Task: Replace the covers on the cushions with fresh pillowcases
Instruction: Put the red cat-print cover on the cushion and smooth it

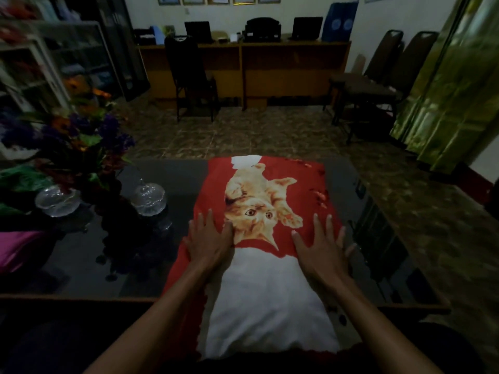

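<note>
pressing flat, both the left hand [209, 242] and right hand [321, 248] lie open-fingered on the soft, limp red pillowcase [305, 184]; best pinched at its hem over the light cushion [270, 300]

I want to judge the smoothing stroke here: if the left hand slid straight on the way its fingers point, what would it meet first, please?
The left hand lies flat on the red cat cover, fingers pointing away. Sliding on, it would likely cross only more red cloth, beside the printed cat, up to the cover's far edge.
</note>
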### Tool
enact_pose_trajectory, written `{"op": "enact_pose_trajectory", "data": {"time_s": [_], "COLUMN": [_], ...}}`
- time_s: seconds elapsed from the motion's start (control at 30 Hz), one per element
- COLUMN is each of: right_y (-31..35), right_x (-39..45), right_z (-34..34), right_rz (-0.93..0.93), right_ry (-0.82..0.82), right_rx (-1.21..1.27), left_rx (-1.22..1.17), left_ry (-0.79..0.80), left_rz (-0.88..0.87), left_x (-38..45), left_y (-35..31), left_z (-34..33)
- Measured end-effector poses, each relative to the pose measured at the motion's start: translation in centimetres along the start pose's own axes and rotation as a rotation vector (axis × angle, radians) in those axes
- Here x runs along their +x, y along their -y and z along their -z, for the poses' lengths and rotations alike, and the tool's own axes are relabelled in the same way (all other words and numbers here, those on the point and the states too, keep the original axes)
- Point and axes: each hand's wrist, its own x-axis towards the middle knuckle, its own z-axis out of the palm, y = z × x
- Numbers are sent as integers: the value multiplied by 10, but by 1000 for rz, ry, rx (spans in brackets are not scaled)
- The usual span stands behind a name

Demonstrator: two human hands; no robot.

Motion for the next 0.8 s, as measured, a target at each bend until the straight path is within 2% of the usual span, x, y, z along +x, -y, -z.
{"op": "enact_pose_trajectory", "data": {"time_s": [0.07, 0.13, 0.23, 0.33, 0.5, 0.73, 0.8], "right_y": [20, 43, 66, 64, 61, 56, 55], "right_x": [7, 12, 13, 15, 16, 11, 16], "right_z": [-3, -11, -28, -39, -40, -33, -25], "right_rz": [137, 249, 276, 266, 276, 261, 262], "right_ry": [-1, 63, 112, 82, 78, 90, 125], "right_rx": [-52, -47, -134, -174, -175, -139, -86], "left_rx": [-68, -172, -352, -451, -489, -450, -421], "left_ry": [46, 41, -3, 45, 210, 306, 283], "left_rz": [177, 197, 212, 310, 276, 200, 187], "left_x": [0, 0, 9, 22, 25, 29, 40], "left_y": [8, 11, 17, 34, 39, 41, 43], "left_z": [0, -8, -5, 13, 16, 22, 24]}}
